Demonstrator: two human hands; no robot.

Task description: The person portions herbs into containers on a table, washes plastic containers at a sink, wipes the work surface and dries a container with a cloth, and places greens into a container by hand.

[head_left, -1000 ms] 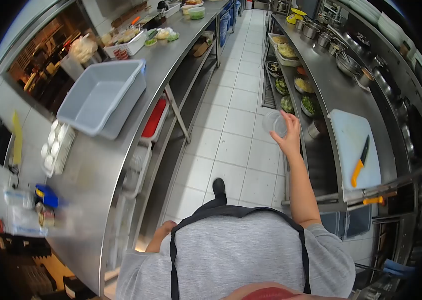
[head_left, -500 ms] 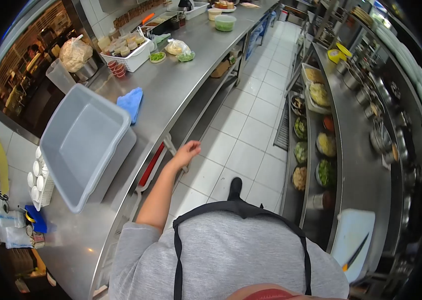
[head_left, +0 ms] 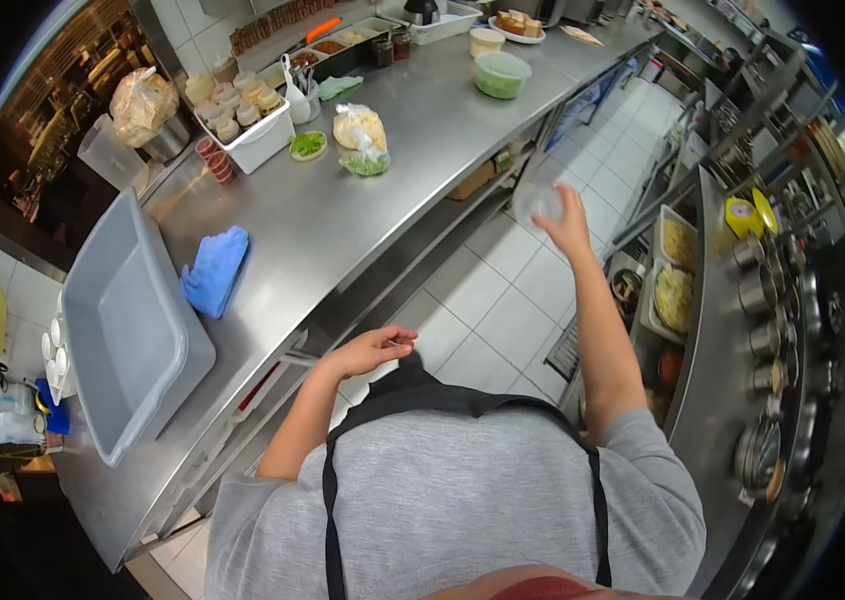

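Observation:
Out over the aisle, my right hand [head_left: 570,228] grips a small clear plastic container [head_left: 531,207] between thumb and fingers. The container's see-through walls make its contents, if any, hard to make out. My left hand [head_left: 373,350] hangs in front of my waist beside the counter edge, fingers loosely bent and apart, with nothing visible in it. On the steel counter [head_left: 313,240] nearest that hand lie a folded blue cloth [head_left: 215,270] and a large grey plastic tub [head_left: 133,320].
Along the counter stand a white basket of bottles [head_left: 255,135], a small bowl of chopped greens [head_left: 309,146], filled plastic bags [head_left: 361,130] and a green-filled tub [head_left: 502,75]. To my right, a steel station holds food trays [head_left: 675,295], pots [head_left: 763,290] and a yellow scale [head_left: 743,215].
My right arm has come into view, reaching forward with the clear container. My left hand is now lower in view and nearer my waist. The view has shifted along the counter.

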